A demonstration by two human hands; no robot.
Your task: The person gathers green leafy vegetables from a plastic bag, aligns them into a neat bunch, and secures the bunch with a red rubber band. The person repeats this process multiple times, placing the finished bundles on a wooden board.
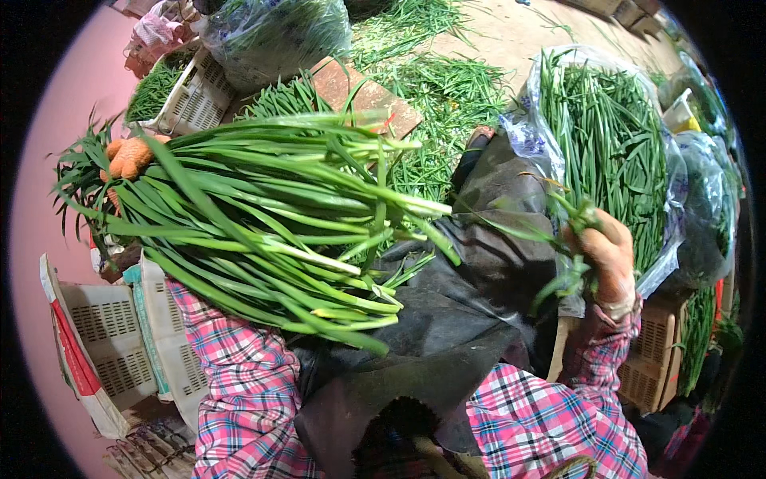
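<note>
My left hand, in an orange knit glove, grips a large bunch of long green garlic stalks near its leafy end. The pale stalk ends fan out to the right, over the dark apron on my lap. My bare right hand is closed around a small clump of loose green leaves, slightly blurred. It is held apart from the bunch, in front of a clear plastic bag packed with green stalks.
Trimmed green scraps litter the floor ahead. A brown board lies beyond the bunch. White plastic crates stand at upper left and lower left. A stuffed plastic bag is at the back, and a tan crate at right.
</note>
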